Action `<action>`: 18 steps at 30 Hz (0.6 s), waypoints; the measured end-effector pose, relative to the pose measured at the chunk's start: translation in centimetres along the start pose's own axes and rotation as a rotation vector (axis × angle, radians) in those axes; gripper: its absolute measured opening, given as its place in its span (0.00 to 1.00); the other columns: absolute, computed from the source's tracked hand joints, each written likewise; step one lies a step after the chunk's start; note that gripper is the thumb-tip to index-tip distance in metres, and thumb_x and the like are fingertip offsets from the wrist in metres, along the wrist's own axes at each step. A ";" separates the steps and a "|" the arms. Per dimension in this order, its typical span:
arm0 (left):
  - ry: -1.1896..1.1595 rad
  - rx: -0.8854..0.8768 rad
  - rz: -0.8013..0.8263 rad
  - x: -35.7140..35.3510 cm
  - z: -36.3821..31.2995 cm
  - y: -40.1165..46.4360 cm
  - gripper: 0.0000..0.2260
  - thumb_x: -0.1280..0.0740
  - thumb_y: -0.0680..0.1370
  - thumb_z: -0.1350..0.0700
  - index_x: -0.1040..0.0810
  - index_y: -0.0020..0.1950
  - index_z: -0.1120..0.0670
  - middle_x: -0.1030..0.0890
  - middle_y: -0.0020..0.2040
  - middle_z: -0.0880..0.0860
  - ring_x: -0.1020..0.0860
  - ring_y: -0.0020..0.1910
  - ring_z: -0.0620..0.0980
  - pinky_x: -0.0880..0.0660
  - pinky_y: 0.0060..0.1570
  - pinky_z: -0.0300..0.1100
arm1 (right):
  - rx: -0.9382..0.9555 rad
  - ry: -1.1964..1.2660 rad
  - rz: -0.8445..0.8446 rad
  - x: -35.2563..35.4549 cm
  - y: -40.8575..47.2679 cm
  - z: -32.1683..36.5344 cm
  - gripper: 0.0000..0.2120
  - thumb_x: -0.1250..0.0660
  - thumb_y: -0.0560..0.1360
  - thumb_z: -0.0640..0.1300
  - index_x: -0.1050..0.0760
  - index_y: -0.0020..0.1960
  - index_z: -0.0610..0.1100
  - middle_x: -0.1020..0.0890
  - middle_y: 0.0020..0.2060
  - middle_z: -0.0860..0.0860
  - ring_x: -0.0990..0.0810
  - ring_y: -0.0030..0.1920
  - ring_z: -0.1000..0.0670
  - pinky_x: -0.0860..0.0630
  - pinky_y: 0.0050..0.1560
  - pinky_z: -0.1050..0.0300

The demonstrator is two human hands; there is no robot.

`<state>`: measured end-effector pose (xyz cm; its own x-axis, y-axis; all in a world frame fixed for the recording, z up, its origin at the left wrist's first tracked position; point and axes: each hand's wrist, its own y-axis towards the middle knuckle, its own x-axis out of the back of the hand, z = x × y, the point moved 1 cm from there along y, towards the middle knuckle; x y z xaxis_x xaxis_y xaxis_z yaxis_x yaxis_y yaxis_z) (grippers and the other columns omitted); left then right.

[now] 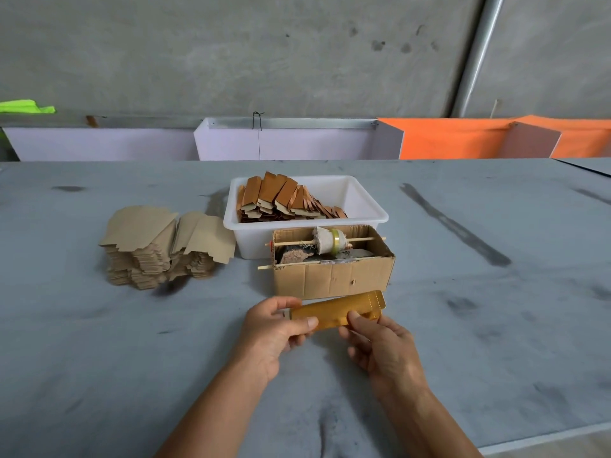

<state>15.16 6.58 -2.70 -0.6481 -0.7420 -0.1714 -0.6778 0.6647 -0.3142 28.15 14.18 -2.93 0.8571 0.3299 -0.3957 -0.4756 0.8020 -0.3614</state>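
A flat gold carton blank (334,312) lies lengthwise between both hands, just above the grey table near its front. My left hand (274,332) pinches its left end, thumb on top. My right hand (380,342) grips it near the middle, thumb pressed on its front face. Its right end, with a rounded flap, sticks out past my right hand.
A cardboard box (334,276) with a tape roll (332,243) on a wooden stick stands just behind the hands. Behind it a white tub (370,206) holds several folded gold blanks. A stack of brown flat blanks (162,246) lies at the left. Low partitions border the table's far edge.
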 end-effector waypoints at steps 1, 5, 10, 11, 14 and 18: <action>-0.132 0.041 -0.002 -0.3 0.2 -0.1 0.13 0.29 0.68 0.73 0.24 0.49 0.61 0.20 0.31 0.56 0.22 0.24 0.47 0.27 0.23 0.33 | -0.002 0.036 -0.018 -0.2 0.0 0.0 0.06 0.31 0.73 0.34 0.24 0.38 0.41 0.18 0.31 0.46 0.19 0.29 0.53 0.28 0.23 0.64; -0.392 0.127 0.082 -1.6 1.3 -0.7 0.08 0.30 0.66 0.68 0.23 0.43 0.62 0.20 0.29 0.54 0.22 0.25 0.45 0.25 0.25 0.34 | 0.006 0.143 -0.051 -0.9 0.0 0.2 0.04 0.32 0.73 0.34 0.23 0.41 0.40 0.18 0.31 0.47 0.18 0.30 0.53 0.27 0.23 0.64; -0.479 0.134 0.045 -2.4 1.2 -0.5 0.06 0.30 0.66 0.68 0.23 0.40 0.61 0.19 0.29 0.55 0.21 0.25 0.47 0.25 0.24 0.34 | -0.051 0.141 -0.045 -1.9 0.1 -0.2 0.04 0.31 0.71 0.34 0.23 0.40 0.40 0.17 0.32 0.46 0.17 0.30 0.52 0.28 0.23 0.63; -0.495 0.133 0.035 -2.5 1.1 -0.3 0.05 0.30 0.68 0.68 0.24 0.39 0.61 0.19 0.28 0.56 0.21 0.24 0.47 0.25 0.24 0.34 | -0.059 0.133 -0.047 -2.0 0.2 -0.1 0.03 0.31 0.71 0.34 0.23 0.40 0.40 0.17 0.31 0.45 0.17 0.30 0.51 0.28 0.23 0.63; -0.507 0.095 0.011 -2.5 0.8 0.4 0.04 0.32 0.72 0.68 0.25 0.40 0.61 0.19 0.28 0.58 0.20 0.25 0.49 0.23 0.25 0.37 | -0.083 0.078 -0.023 -2.1 0.6 0.5 0.03 0.32 0.73 0.35 0.23 0.41 0.39 0.16 0.34 0.43 0.17 0.30 0.51 0.28 0.23 0.62; -0.472 -0.005 -0.062 -2.4 0.5 1.4 0.05 0.33 0.73 0.68 0.26 0.39 0.62 0.18 0.29 0.58 0.19 0.27 0.51 0.22 0.26 0.38 | 0.021 -0.226 -0.087 -1.5 1.4 2.0 0.05 0.31 0.73 0.42 0.21 0.40 0.41 0.15 0.35 0.46 0.19 0.30 0.52 0.30 0.31 0.59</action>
<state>15.95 9.23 -3.21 -0.3783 -0.7381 -0.5586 -0.7128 0.6173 -0.3329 26.56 15.76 -1.17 0.9184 0.3599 -0.1642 -0.3956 0.8417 -0.3675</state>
